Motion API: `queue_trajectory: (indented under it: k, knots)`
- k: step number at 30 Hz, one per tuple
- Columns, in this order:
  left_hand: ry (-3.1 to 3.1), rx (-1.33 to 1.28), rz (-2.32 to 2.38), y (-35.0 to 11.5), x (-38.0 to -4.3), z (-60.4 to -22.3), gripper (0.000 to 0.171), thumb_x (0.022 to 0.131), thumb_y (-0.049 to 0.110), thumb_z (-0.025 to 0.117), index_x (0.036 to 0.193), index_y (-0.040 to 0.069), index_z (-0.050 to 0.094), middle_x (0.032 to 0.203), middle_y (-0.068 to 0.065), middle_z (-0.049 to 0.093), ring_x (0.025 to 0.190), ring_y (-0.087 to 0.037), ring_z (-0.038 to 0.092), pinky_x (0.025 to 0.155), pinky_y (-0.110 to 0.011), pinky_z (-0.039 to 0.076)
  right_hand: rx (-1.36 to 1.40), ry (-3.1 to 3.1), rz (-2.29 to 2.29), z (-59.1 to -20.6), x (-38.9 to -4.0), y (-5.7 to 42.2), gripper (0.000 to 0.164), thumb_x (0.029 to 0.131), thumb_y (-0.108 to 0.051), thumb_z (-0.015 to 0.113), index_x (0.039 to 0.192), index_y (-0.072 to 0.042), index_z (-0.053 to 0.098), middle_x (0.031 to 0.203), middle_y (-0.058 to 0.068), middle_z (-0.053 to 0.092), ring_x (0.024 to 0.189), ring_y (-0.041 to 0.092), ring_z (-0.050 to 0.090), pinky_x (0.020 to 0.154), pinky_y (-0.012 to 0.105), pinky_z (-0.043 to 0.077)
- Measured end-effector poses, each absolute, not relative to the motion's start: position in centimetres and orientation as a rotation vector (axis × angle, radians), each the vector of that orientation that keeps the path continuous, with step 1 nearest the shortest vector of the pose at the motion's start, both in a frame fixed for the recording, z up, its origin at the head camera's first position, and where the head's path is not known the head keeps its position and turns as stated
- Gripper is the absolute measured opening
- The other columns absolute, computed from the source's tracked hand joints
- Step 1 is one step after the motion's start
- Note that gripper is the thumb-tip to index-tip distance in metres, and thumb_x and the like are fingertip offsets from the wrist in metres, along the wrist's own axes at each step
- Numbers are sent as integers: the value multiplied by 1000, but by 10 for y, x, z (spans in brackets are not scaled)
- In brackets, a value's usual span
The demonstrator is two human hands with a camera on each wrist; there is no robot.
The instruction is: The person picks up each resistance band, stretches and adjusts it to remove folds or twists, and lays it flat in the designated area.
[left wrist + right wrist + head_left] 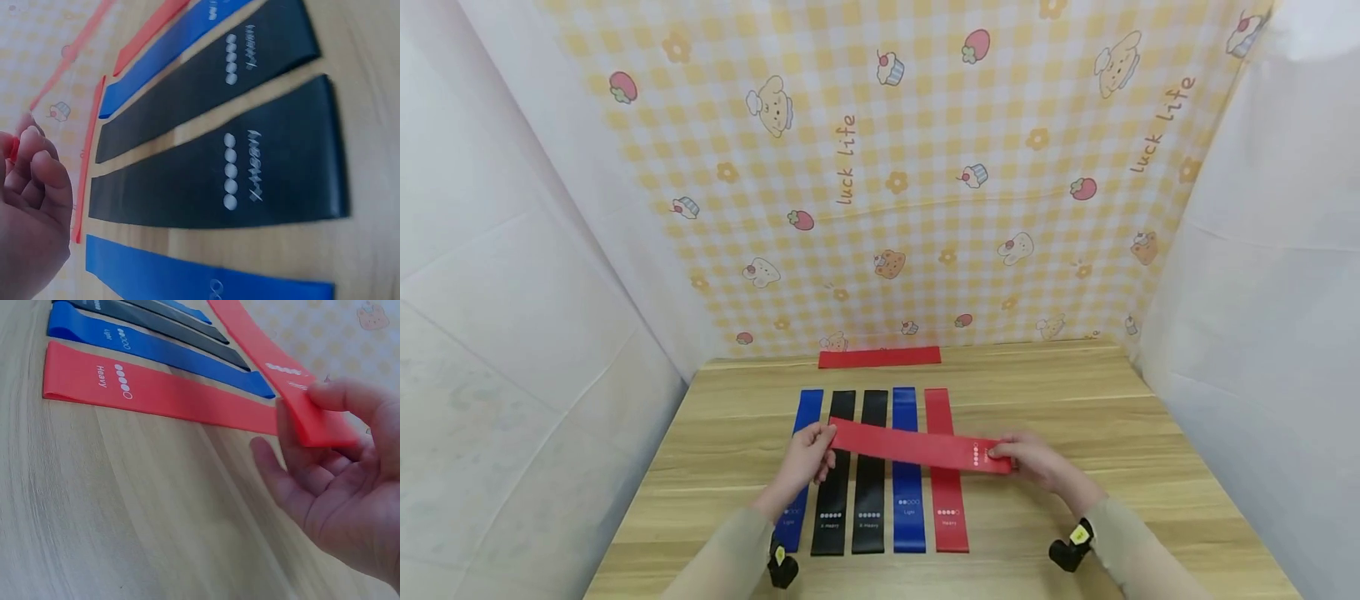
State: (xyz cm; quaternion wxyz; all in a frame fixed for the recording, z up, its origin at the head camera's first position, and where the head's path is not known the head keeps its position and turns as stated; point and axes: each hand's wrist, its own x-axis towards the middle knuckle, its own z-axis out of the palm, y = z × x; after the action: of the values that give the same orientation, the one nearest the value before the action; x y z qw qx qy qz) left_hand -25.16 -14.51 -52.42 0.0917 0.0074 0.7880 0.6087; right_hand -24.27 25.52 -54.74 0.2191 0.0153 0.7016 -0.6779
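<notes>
Both hands hold one red resistance band [917,446] stretched out flat between them, raised over a row of other bands. My left hand [808,454] pinches its left end between thumb and fingers. At the other end my right hand [1030,457] grips it, thumb on top beside the printed dots; the right wrist view shows this red band end [319,425] under the thumb. Below lie a blue band [808,408], two black bands [212,181] marked X-Heavy, a blue Light band [909,525] and a red Heavy band [951,525], side by side.
Another red band [880,358] lies crosswise at the back of the wooden table [1075,392], by the checked cloth [925,250]. White sheets [1247,292] hang at both sides. A small black camera [1071,546] is worn on each wrist.
</notes>
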Motion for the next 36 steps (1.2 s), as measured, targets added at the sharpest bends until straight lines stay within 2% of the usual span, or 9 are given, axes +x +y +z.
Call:
queue_trajectory:
  k: [7,15,28,36]
  knots:
    - [2338,-57,1855,-139,-264,-522,31,100,28,54,106,-1,61,61,-5,59,43,-12,50,42,-24,45,-103,1987,-1726,-544,-241,256,33,86,-7,63,114,11,61,96,8,64,82,16,61,70,33,53]
    - [2190,-133,2007,-140,-275,-516,21,98,17,58,104,-3,58,72,-9,63,54,-14,59,53,-26,53,-97,2023,-1676,-539,-241,254,28,89,-12,63,107,9,66,91,8,69,74,16,64,66,34,55]
    - [2106,-140,2095,-120,-285,-502,26,97,17,61,111,-4,60,90,-26,66,61,-16,63,62,-29,56,-183,2052,-1601,-537,-238,260,28,90,-10,63,108,12,66,93,11,70,77,18,66,72,44,56]
    - [2156,-169,2094,-115,-287,-498,29,96,21,63,113,-2,62,89,-25,66,66,-21,66,64,-31,57,-224,2086,-1500,-537,-232,258,25,87,-9,66,105,8,68,91,6,68,77,17,61,69,42,56]
